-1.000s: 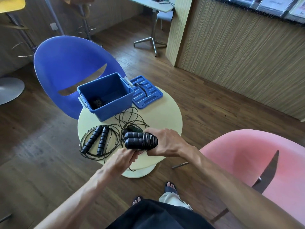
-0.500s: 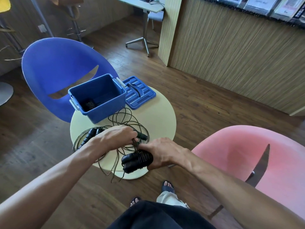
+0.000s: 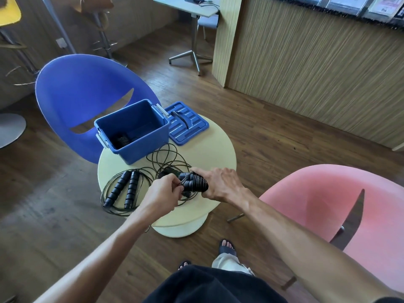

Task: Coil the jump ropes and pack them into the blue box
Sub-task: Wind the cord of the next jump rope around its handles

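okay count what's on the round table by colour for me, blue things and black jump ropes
Blue: 2, the blue box and its lid.
Black: 2 outside the box, one jump rope lying loose, one rope held by the left hand and right hand.
Total: 4

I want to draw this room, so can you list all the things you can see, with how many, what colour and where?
blue box: 1, blue, open, table's far left
box lid: 1, blue, flat beside the box
loose jump rope: 1, black, table's near left
held jump rope: 1, black, in both hands
round table: 1, pale yellow, centre
blue chair: 1, behind the table
pink chair: 1, right
yellow seat: 1, top left corner
left hand: pinches the cord
right hand: grips the handles
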`<state>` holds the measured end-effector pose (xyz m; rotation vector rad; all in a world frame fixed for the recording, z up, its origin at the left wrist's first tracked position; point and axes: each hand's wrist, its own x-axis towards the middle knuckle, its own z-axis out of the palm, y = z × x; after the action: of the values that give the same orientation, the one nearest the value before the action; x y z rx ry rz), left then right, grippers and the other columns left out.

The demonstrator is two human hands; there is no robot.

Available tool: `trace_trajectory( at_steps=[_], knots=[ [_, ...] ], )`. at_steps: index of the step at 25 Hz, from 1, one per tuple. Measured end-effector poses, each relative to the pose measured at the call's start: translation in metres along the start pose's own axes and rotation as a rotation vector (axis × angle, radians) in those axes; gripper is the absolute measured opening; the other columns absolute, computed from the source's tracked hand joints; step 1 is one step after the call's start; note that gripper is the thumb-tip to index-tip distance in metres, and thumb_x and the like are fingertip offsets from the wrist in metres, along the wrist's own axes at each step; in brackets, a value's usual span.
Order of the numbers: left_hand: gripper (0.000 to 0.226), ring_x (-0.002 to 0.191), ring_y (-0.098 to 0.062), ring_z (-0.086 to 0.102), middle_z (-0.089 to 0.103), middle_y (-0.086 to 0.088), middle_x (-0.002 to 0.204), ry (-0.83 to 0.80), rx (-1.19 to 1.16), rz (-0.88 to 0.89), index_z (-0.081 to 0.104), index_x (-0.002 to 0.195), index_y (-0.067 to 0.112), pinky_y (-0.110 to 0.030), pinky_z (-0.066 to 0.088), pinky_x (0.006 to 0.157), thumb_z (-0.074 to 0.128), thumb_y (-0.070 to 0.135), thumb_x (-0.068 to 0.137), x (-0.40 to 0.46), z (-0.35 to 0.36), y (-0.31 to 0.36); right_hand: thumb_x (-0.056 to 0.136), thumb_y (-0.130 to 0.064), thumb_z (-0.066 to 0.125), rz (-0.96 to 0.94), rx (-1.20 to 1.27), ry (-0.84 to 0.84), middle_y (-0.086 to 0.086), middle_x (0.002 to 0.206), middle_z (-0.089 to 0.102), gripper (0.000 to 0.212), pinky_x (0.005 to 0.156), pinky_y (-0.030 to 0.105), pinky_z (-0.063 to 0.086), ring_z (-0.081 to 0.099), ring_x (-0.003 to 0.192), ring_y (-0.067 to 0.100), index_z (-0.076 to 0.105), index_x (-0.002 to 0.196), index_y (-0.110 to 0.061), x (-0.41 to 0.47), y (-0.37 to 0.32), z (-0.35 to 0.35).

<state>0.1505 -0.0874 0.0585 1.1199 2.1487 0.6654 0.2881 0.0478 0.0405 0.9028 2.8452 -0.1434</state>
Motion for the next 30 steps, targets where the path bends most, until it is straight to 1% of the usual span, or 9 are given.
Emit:
trace_trajectory(
  at_steps=[5,8,10,14,17,19,21,23,30],
  knots=[
    [0.009,0.048,-0.012,0.051,0.065,-0.006,0.073,-0.052,-0.344,-0.056,0.045,0.097,0.015,-0.025,0.04,0.046,0.04,0.022,0.101,-0.01,0.031,-0.004,0.089,-0.043,0.067,0.046,0.048,0.103,0.006,0.09,0.06,0.072,0.059,0.028,0.038,0.049,0.065,0.02,0.03,0.151,-0.042,0.0,-0.009,0.0],
    [0.039,0.048,-0.009,0.029,0.041,0.002,0.06,-0.121,-1.084,-0.31,0.06,0.085,0.011,-0.022,0.027,0.047,0.038,0.037,0.103,0.0,0.032,-0.008,0.091,-0.046,0.064,0.054,0.066,0.146,0.007,0.093,0.063,0.068,0.058,0.027,0.039,0.049,0.065,0.02,0.031,0.151,-0.042,0.001,-0.006,0.0],
    [0.048,0.05,-0.008,0.027,0.036,0.005,0.059,-0.169,-1.302,-0.402,0.063,0.082,0.009,-0.02,0.029,0.049,0.039,0.045,0.101,0.002,0.033,-0.011,0.091,-0.048,0.063,0.063,0.074,0.159,0.007,0.092,0.062,0.067,0.057,0.027,0.039,0.05,0.063,0.02,0.031,0.15,-0.042,0.001,-0.003,0.004],
    [0.035,0.055,-0.016,0.05,0.053,-0.006,0.065,-0.141,-1.069,-0.118,0.057,0.081,0.006,-0.032,0.052,0.068,0.05,0.037,0.096,-0.002,0.041,-0.007,0.089,-0.048,0.066,0.069,0.098,0.159,0.008,0.092,0.061,0.067,0.058,0.028,0.04,0.063,0.07,0.025,0.032,0.147,-0.041,0.003,-0.003,0.004],
    [0.034,0.076,-0.032,0.07,0.071,-0.023,0.081,-0.178,-0.927,0.012,0.052,0.085,0.001,-0.038,0.058,0.079,0.042,0.029,0.102,-0.001,0.036,-0.002,0.088,-0.054,0.063,0.086,0.069,0.172,0.007,0.091,0.06,0.067,0.059,0.028,0.039,0.062,0.07,0.025,0.033,0.146,-0.042,0.005,-0.001,0.004],
    [0.033,0.06,-0.027,0.064,0.067,-0.017,0.069,-0.225,-0.89,-0.005,0.047,0.085,0.005,-0.035,0.056,0.06,0.037,0.03,0.105,-0.001,0.031,0.0,0.087,-0.056,0.064,0.107,0.064,0.17,0.006,0.089,0.059,0.067,0.058,0.028,0.038,0.054,0.066,0.023,0.033,0.146,-0.043,0.007,-0.002,0.006],
    [0.032,0.041,-0.014,0.037,0.046,-0.004,0.051,-0.233,-0.883,-0.044,0.045,0.086,0.008,-0.024,0.034,0.04,0.034,0.031,0.105,-0.003,0.03,0.001,0.084,-0.053,0.066,0.126,0.077,0.151,0.004,0.087,0.061,0.067,0.058,0.027,0.038,0.051,0.064,0.022,0.036,0.143,-0.042,0.011,-0.001,0.009],
    [0.032,0.039,-0.009,0.025,0.035,0.002,0.047,-0.205,-0.844,-0.076,0.047,0.087,0.008,-0.02,0.022,0.038,0.032,0.029,0.106,-0.004,0.031,0.001,0.081,-0.05,0.068,0.122,0.096,0.126,0.0,0.081,0.065,0.061,0.056,0.026,0.04,0.057,0.062,0.021,0.042,0.135,-0.037,0.015,-0.001,0.012],
    [0.037,0.037,-0.013,0.033,0.045,0.001,0.044,-0.236,-0.674,-0.033,0.046,0.079,0.008,-0.022,0.028,0.038,0.03,0.028,0.106,-0.01,0.034,-0.014,0.076,-0.047,0.068,0.136,0.191,0.093,-0.003,0.08,0.068,0.049,0.06,0.027,0.04,0.055,0.064,0.021,0.054,0.121,-0.031,0.015,-0.007,0.013]
  ],
)
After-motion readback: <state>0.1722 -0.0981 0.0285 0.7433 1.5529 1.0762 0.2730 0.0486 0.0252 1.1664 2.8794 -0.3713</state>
